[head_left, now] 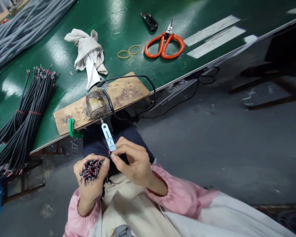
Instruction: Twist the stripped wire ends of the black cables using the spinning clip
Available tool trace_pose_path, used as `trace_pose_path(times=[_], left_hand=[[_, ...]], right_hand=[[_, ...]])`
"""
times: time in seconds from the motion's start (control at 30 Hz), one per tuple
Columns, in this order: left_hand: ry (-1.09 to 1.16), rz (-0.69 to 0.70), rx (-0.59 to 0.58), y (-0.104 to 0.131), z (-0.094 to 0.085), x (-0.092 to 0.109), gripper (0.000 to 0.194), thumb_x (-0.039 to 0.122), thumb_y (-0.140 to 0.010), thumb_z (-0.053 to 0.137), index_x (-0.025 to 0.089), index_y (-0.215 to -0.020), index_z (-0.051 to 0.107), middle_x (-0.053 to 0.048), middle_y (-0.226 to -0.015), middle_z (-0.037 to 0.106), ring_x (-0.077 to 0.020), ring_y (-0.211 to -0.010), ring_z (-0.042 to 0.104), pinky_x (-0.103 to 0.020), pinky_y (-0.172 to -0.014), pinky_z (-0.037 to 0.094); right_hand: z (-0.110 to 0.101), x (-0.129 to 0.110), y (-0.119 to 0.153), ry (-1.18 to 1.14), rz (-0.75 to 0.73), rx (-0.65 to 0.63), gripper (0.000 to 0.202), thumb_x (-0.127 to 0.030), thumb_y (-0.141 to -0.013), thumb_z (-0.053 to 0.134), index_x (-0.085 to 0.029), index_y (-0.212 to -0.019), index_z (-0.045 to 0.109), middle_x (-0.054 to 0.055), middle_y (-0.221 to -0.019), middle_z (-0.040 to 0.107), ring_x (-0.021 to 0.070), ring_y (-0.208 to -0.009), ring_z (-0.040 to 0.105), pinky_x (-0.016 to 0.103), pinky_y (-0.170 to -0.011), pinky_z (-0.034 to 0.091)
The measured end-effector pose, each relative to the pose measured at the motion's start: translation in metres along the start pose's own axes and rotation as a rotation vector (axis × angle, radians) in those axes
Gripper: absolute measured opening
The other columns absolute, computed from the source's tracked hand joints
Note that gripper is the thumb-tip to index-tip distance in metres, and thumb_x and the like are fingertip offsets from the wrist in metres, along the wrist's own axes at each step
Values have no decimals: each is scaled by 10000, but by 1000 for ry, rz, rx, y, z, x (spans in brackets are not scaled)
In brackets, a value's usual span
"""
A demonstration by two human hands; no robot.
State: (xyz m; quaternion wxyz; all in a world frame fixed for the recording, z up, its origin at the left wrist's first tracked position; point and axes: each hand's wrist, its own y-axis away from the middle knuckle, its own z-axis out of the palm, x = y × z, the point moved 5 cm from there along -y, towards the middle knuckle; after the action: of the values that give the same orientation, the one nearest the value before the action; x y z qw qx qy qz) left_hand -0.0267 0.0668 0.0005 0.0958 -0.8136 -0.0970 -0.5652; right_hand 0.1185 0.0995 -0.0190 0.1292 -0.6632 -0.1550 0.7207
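Note:
My left hand [92, 176] is wrapped around a bundle of thin black cables [90, 170], whose red, white and black wire ends face up. Its thumb presses against one cable that sticks out to the right. My right hand [133, 161] pinches the wire end of that cable [109, 154] between thumb and forefinger. Right above these fingertips is a light-blue plastic piece [108, 136] with a slot, fixed to the shaft of a small motor [96, 102]. The motor sits on a wooden board [128, 92], its body wrapped in clear, yellowed material.
A green clamp [73, 128] holds the board at the table edge. Tied black cable bundles [37, 108] and grey cables [32, 26] lie left. On the green table [115, 19] are a cloth [87, 52], rubber bands [128, 52], orange-handled scissors [164, 46] and a black clipper [149, 22].

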Motion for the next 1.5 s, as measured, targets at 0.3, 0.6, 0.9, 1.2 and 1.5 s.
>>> trace_pose_path(times=[0.3, 0.6, 0.9, 1.2, 1.5], left_hand=[[120, -97, -58, -1, -2, -14, 111, 188, -736, 805, 217, -644, 749, 47, -557, 685, -94, -463, 569, -189, -466, 445], [155, -73, -94, -2, -3, -14, 127, 151, -759, 795, 239, -674, 762, 64, -563, 670, -81, -479, 557, -176, -482, 434], [157, -15, -244, -7, 5, 2, 113, 134, -739, 825, 231, -708, 776, 34, -649, 738, -102, -564, 655, -167, -547, 506], [15, 138, 48, 0, -2, 13, 172, 91, -725, 815, 225, -674, 719, 75, -631, 704, -70, -537, 637, -137, -555, 509], [20, 104, 45, -3, 9, 13, 164, 97, -718, 805, 208, -677, 692, 64, -643, 701, -81, -554, 662, -141, -559, 526]], right_hand=[[0, 7, -2, -124, 67, -172, 111, -158, -925, 611, -176, -829, 665, 47, -765, 685, 160, -713, 624, 299, -662, 520], [-12, 8, -9, -41, 6, -130, 95, -162, -953, 586, -186, -878, 639, 42, -791, 667, 152, -712, 609, 276, -626, 502], [0, 24, -9, -459, 347, -254, 336, -481, -895, 696, -181, -748, 663, 8, -720, 606, 130, -682, 555, 268, -631, 466], [30, 37, -45, -745, 750, -235, 568, -701, -619, 801, -142, -617, 703, -22, -584, 566, 65, -515, 453, 202, -472, 352], [42, 35, -33, -1041, 876, -265, 476, -608, -714, 796, -134, -708, 752, 13, -627, 645, 88, -576, 550, 199, -560, 440]])
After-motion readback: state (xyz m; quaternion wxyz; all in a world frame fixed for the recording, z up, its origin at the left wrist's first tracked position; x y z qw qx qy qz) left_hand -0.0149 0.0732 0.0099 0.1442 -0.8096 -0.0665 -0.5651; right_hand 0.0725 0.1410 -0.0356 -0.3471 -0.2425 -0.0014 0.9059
